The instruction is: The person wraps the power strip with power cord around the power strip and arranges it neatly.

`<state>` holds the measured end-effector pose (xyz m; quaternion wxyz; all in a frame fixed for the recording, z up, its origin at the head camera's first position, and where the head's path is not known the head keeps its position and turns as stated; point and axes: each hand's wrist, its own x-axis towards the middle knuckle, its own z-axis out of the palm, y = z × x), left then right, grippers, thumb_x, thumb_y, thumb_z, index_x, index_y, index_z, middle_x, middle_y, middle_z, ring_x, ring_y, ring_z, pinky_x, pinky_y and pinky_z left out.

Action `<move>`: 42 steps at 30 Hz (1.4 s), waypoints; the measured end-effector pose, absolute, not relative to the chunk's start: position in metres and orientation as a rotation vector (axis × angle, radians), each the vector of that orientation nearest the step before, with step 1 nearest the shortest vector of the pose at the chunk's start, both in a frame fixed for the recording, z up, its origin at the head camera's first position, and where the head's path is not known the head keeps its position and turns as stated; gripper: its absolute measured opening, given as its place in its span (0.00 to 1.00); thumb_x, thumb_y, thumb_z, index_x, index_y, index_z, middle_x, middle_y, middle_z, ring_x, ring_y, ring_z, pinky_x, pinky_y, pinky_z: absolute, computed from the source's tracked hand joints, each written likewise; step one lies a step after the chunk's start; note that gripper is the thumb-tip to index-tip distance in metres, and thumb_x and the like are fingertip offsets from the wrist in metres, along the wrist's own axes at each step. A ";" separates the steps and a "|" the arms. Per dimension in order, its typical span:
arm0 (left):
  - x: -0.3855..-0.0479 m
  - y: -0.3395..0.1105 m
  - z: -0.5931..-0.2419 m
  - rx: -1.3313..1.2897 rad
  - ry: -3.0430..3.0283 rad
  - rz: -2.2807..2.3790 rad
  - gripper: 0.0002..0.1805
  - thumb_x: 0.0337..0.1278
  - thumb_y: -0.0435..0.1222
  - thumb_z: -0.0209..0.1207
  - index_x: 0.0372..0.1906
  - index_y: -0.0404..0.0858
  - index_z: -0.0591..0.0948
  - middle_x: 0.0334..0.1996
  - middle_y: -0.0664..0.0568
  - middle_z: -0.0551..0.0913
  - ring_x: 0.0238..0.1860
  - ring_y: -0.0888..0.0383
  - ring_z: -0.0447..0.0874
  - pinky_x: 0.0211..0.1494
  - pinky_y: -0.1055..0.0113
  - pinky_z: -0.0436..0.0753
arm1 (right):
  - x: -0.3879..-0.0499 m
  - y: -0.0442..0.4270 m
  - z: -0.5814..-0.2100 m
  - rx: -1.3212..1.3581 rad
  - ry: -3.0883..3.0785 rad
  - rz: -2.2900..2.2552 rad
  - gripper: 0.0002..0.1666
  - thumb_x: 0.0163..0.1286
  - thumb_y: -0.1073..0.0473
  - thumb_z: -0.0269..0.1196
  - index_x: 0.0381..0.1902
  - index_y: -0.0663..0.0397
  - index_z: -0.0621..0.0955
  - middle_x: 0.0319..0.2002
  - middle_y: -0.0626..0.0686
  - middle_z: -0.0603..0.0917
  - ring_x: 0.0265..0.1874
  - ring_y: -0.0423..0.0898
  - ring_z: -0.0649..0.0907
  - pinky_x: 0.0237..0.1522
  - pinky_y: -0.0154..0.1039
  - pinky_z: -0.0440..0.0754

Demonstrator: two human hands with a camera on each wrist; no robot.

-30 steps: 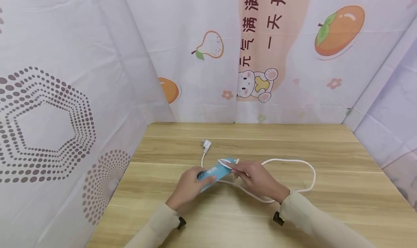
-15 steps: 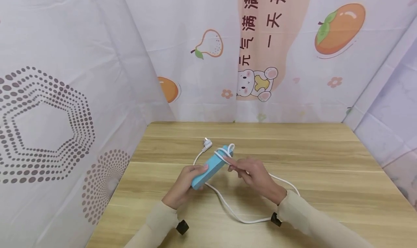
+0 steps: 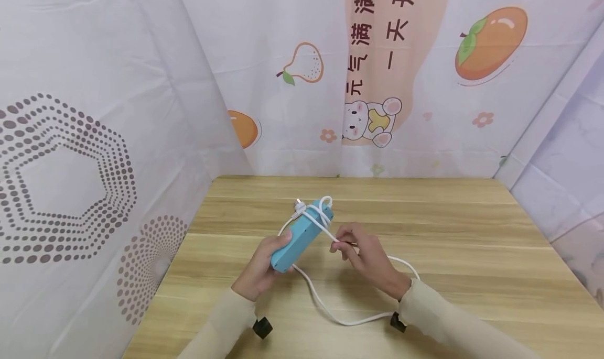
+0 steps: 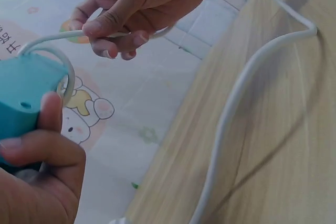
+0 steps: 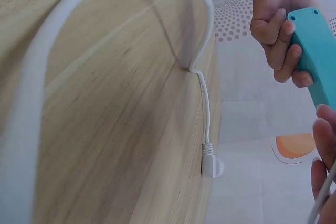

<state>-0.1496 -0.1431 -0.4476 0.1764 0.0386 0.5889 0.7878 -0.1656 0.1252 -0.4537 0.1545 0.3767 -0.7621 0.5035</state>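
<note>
A blue power strip (image 3: 302,238) is tilted in my left hand (image 3: 262,264), which grips its near end. White cord (image 3: 322,226) loops around the strip's far end. My right hand (image 3: 370,257) pinches the cord a short way off to the right of the strip; the left wrist view shows the cord (image 4: 58,36) running from the strip (image 4: 31,85) to the thumb and fingers of the right hand (image 4: 139,11). The white plug (image 5: 211,165) lies on the table at the end of the cord, beyond the strip in the head view.
Loose cord (image 3: 330,317) curves over the wooden table (image 3: 472,233) in front of and between the hands. Printed white curtains (image 3: 264,86) hang behind the table and along its sides. Each wrist carries a small black camera (image 3: 262,327).
The strip has turned more upright and shifted slightly left in my left hand. My right hand has drawn the cord across the strip and away to the right. The loose cord has slid nearer.
</note>
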 end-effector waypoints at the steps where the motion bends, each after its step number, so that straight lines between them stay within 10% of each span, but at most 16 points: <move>1: -0.149 -0.144 -0.448 0.132 1.663 2.224 0.31 0.74 0.46 0.52 0.60 0.19 0.71 0.40 0.44 0.77 0.32 0.58 0.76 0.31 0.69 0.80 | -0.166 0.126 -0.454 1.086 -2.198 1.431 0.15 0.68 0.74 0.65 0.48 0.57 0.76 0.35 0.47 0.89 0.24 0.39 0.81 0.28 0.31 0.81; 15: -0.141 -0.153 -0.448 0.249 1.609 2.144 0.34 0.74 0.50 0.53 0.63 0.22 0.66 0.47 0.40 0.73 0.41 0.54 0.76 0.36 0.67 0.81 | -0.181 0.137 -0.455 1.271 -2.097 1.020 0.10 0.74 0.59 0.63 0.49 0.50 0.87 0.40 0.41 0.90 0.35 0.38 0.83 0.41 0.41 0.76; 21: -0.144 -0.159 -0.450 0.458 1.530 2.076 0.21 0.72 0.47 0.51 0.55 0.36 0.82 0.41 0.46 0.81 0.36 0.58 0.78 0.32 0.68 0.80 | -0.187 0.139 -0.461 1.319 -2.089 0.956 0.02 0.66 0.62 0.70 0.36 0.50 0.88 0.34 0.42 0.88 0.33 0.41 0.83 0.41 0.45 0.77; 26: -0.147 -0.163 -0.452 0.640 1.566 1.961 0.16 0.71 0.45 0.52 0.45 0.45 0.89 0.37 0.51 0.85 0.33 0.60 0.79 0.30 0.67 0.79 | -0.189 0.142 -0.460 1.408 -2.066 0.896 0.14 0.73 0.51 0.65 0.28 0.49 0.87 0.30 0.42 0.87 0.31 0.40 0.82 0.38 0.41 0.75; 35: -0.149 -0.165 -0.443 0.793 1.695 1.671 0.26 0.69 0.48 0.59 0.42 0.24 0.82 0.32 0.54 0.82 0.31 0.62 0.76 0.32 0.69 0.77 | -0.191 0.147 -0.455 1.491 -2.190 0.746 0.07 0.54 0.60 0.77 0.30 0.46 0.88 0.27 0.39 0.83 0.28 0.36 0.76 0.39 0.39 0.75; 42: -0.149 -0.156 -0.435 0.807 1.995 1.299 0.14 0.65 0.49 0.64 0.38 0.43 0.89 0.30 0.58 0.83 0.29 0.65 0.77 0.34 0.70 0.77 | -0.186 0.144 -0.448 1.573 -2.292 0.522 0.07 0.56 0.54 0.79 0.31 0.40 0.89 0.26 0.34 0.81 0.26 0.31 0.75 0.35 0.34 0.69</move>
